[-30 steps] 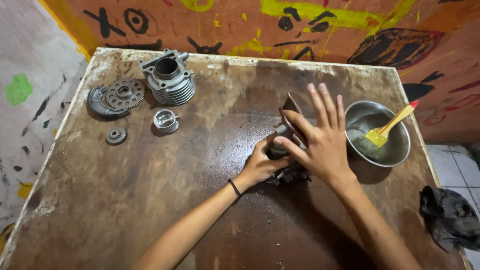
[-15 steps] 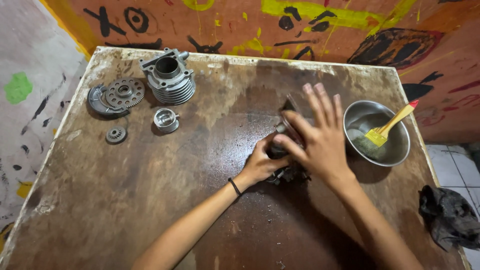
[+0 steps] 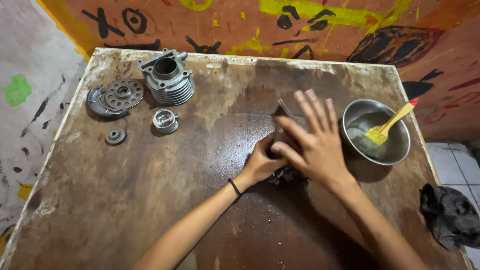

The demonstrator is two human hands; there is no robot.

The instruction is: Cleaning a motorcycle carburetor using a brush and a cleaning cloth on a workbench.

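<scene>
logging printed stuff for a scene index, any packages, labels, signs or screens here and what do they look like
None in view: no package, label, sign or screen.
Painted wall, behind the table: orange, with black and yellow hand-painted marks.

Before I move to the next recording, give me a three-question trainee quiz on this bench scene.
1. True or false: the yellow brush rests in the metal bowl.
2. Which sits nearest the finned cylinder? A) dark rag B) toothed gear disc C) metal bowl
3. What are the left hand and right hand both on?

Key: 1. True. 2. B. 3. A dark, greasy part at mid-table, mostly hidden by the hands.
</scene>
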